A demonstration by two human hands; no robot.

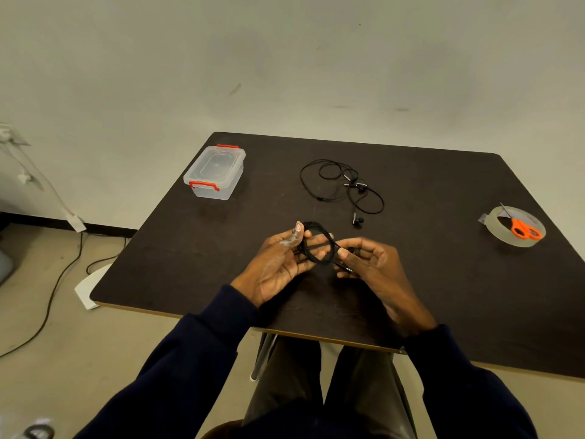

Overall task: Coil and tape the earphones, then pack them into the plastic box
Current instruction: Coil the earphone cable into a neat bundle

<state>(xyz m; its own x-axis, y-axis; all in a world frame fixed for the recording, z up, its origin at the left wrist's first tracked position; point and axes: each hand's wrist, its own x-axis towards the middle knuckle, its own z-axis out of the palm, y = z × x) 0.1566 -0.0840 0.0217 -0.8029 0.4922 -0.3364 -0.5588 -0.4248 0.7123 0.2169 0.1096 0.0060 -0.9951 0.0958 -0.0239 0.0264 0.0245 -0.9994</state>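
A coiled black earphone cable sits between my two hands above the dark table. My left hand holds the coil, and a strip of clear tape clings to its thumb. My right hand pinches the cable's end by the jack plug. A second, loose pair of black earphones lies uncoiled farther back on the table. The clear plastic box with red latches stands shut at the table's far left.
A roll of clear tape lies at the right edge with orange-handled scissors resting on it. Cables run across the floor to the left. My legs are under the near table edge.
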